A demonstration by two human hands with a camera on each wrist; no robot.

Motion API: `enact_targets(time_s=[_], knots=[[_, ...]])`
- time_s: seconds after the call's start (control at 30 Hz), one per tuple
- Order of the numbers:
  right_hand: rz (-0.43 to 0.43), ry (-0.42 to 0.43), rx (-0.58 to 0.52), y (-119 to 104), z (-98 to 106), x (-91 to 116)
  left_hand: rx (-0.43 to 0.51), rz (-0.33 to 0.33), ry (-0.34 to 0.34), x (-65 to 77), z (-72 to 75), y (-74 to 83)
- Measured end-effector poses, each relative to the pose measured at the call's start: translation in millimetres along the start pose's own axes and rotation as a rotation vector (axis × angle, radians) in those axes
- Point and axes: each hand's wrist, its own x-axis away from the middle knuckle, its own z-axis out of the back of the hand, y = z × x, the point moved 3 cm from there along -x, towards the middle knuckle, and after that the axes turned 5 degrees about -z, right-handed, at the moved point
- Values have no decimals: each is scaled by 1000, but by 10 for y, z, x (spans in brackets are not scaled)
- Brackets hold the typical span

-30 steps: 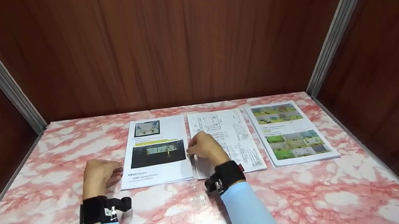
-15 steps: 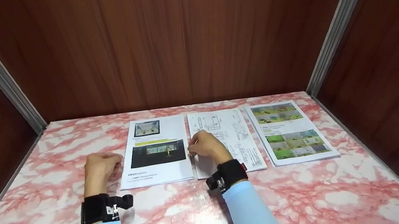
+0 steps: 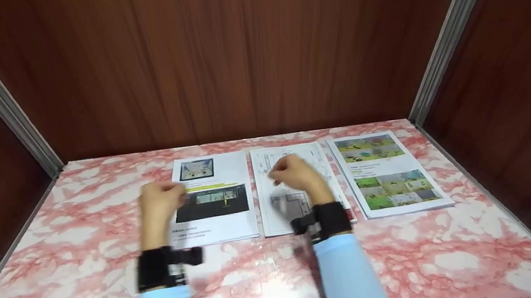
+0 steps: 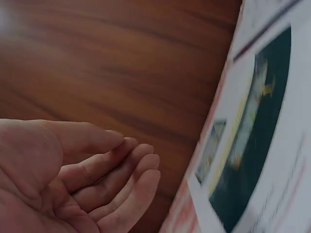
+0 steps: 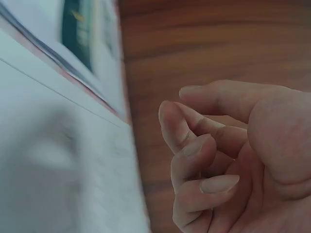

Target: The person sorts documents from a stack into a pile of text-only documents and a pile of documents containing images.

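Three stacks of printed paper lie side by side on the table. My left hand [image 3: 160, 203] hovers over the left edge of the left stack [image 3: 224, 227], which bears two pictures and yellow highlighting. In the left wrist view that hand [image 4: 102, 182] is loosely bent, with nothing in its fingers. Above the middle stack [image 3: 271, 220], printed with line drawings, is my right hand [image 3: 296, 173]. The right wrist view shows its fingers [image 5: 192, 153] curved loosely around nothing, the thumb apart from them. The right stack [image 3: 368, 170], with colour pictures, lies beyond the right hand.
The table [image 3: 62, 292] has a red and white marbled top. Brown wood-grain panels [image 3: 235, 62] enclose it at the back and sides, with metal posts [image 3: 452, 32] at the corners. Each wrist wears a black strap [image 3: 333, 218] with a camera.
Both hands have left the sides of the left stack, lifting and moving to the right. The stacks lie nearly where they were.
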Motion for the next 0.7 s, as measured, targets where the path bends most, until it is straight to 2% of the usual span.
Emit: enact_targets(time_s=[0.07, 0.17, 0.23, 0.3, 0.4, 0.47, 0.57, 0.7], knots=[[21, 32, 18, 65, 235, 36, 53, -118, 73, 23, -250, 168], [22, 109, 33, 250, 638, 121, 131, -229, 161, 94, -729, 395], [10, 197, 46, 423, 934, 209, 188, -271, 194, 174, -1096, 531], [-20, 316, 61, 639, 1226, 307, 244, -285, 180, 294, -1477, 662], [-106, 517, 101, 975, 1583, 466, 295, -280, 53, 514, -2021, 806], [-182, 586, 102, 1211, 1718, 557, 287, -285, -60, 665, -2347, 840], [-286, 601, 86, 1556, 1786, 650, 228, -257, -216, 876, -2748, 791], [-386, 553, 60, 1911, 1790, 716, 110, -235, -323, 1058, -3091, 710]])
